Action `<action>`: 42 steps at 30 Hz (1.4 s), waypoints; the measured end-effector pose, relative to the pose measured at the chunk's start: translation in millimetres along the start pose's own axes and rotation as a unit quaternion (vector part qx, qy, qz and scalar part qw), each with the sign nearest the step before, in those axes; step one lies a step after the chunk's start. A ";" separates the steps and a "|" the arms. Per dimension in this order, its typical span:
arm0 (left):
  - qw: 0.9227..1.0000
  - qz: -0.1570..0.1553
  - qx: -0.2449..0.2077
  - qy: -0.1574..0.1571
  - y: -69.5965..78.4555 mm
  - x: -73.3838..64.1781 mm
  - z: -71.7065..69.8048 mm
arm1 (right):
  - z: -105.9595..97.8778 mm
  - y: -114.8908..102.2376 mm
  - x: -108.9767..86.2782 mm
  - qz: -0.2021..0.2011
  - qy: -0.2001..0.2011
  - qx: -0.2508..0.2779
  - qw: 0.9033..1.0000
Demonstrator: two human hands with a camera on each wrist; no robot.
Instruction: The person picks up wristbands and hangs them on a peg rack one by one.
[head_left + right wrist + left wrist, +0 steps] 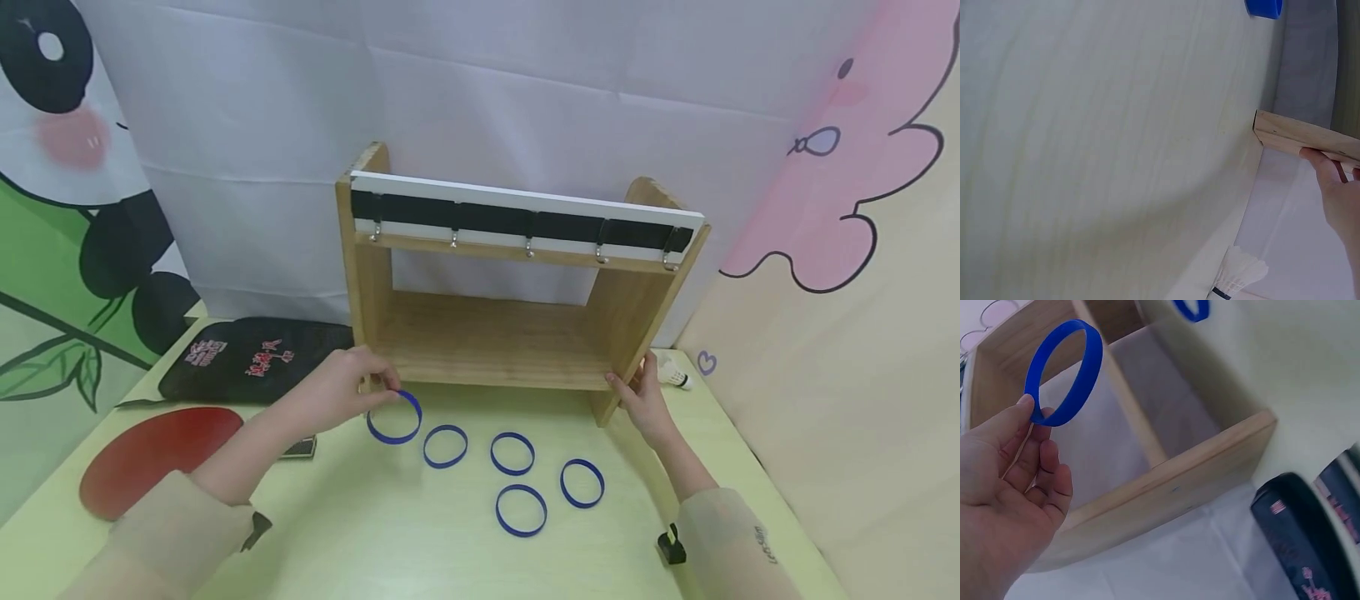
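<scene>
My left hand (343, 390) pinches a blue silicone wristband (1090, 375) between thumb and fingers, raised in front of the wooden rack's left end. The rack (480, 342) stands at the back of the table, with a white-and-black strip (491, 218) carrying several small metal hooks (529, 247) along its top front. No wristband hangs on these hooks. At the rack's right end, my right hand (647, 407) grips the side panel (1300, 132), its thumb on the front edge. Several more blue wristbands (513, 454) lie flat on the table before the rack.
A red table tennis bat (153, 458) lies at the left, partly under my left forearm. Behind it is a black case (240, 358) with red lettering. A white shuttlecock (671, 372) rests beyond the right hand. Fabric walls close off the back and right.
</scene>
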State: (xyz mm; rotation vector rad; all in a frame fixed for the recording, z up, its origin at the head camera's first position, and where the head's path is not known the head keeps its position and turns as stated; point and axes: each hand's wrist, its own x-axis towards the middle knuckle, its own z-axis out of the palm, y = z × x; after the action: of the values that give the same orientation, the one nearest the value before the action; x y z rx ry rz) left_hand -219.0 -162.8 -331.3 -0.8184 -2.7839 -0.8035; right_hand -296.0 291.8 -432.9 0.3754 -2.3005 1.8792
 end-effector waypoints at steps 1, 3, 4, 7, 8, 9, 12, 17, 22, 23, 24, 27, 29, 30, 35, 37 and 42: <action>1.000 -0.005 0.001 0.008 1.6 0.3 -5.0 | 0.1 0.1 0.0 -0.001 0.000 -0.003 1.000; 1.000 -0.008 0.011 0.026 5.4 0.5 -15.7 | 0.4 1.3 0.4 -0.002 0.000 -0.003 1.000; 0.999 -0.006 0.017 0.037 7.4 0.9 -21.1 | -0.3 5.7 1.7 -0.005 0.001 -0.004 1.000; 0.997 0.004 0.031 0.071 14.1 3.2 -37.6 | 0.4 7.5 1.8 -0.007 0.003 -0.009 1.000; 0.996 0.010 0.038 0.084 16.4 4.3 -42.9 | 0.4 7.8 1.7 -0.009 0.002 -0.010 1.000; 0.994 0.016 0.041 0.096 19.1 5.5 -48.2 | 0.5 7.8 1.5 -0.009 0.003 -0.012 1.000; 0.989 0.028 0.048 0.134 26.2 9.8 -62.5 | 0.3 7.6 0.5 -0.008 0.003 -0.013 1.000; 0.975 0.037 0.054 0.212 35.2 20.0 -81.8 | -0.1 6.2 -1.8 -0.003 0.004 -0.009 1.000; 0.957 0.038 0.034 0.286 41.2 30.9 -96.5 | -1.0 4.1 -3.3 0.003 0.004 -0.007 1.000; 0.953 0.039 0.030 0.298 41.9 33.0 -98.6 | -1.3 3.7 -3.5 0.003 0.004 -0.007 1.000; 0.949 0.041 0.024 0.310 42.0 35.4 -100.4 | -1.7 3.6 -3.5 0.003 0.005 -0.007 1.000; 0.942 0.035 0.015 0.332 41.2 41.6 -103.3 | -2.9 3.4 -3.2 0.006 0.005 -0.009 1.000; 0.939 0.031 0.012 0.341 39.6 45.3 -103.9 | -3.3 3.4 -3.1 0.007 0.005 -0.007 1.000; 0.939 0.027 0.011 0.344 38.6 46.8 -103.8 | -3.5 3.6 -3.0 0.008 0.006 -0.006 1.000; 0.941 0.018 0.017 0.339 33.1 51.6 -100.3 | -3.0 3.7 -3.1 0.005 0.005 -0.002 1.000; 0.941 0.018 0.020 0.337 30.7 51.8 -98.5 | -2.4 3.8 -2.4 0.002 0.004 -0.001 1.000; 0.939 0.027 0.021 0.342 27.1 50.6 -96.9 | -1.0 3.2 -0.1 0.000 0.001 0.000 1.000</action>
State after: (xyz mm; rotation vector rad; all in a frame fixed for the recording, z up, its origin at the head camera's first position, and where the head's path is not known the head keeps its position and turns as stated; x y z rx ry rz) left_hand -249.6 -171.0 -223.2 -0.4748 -2.1417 -0.8173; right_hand -296.8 293.3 -435.7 0.3739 -2.2990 1.8799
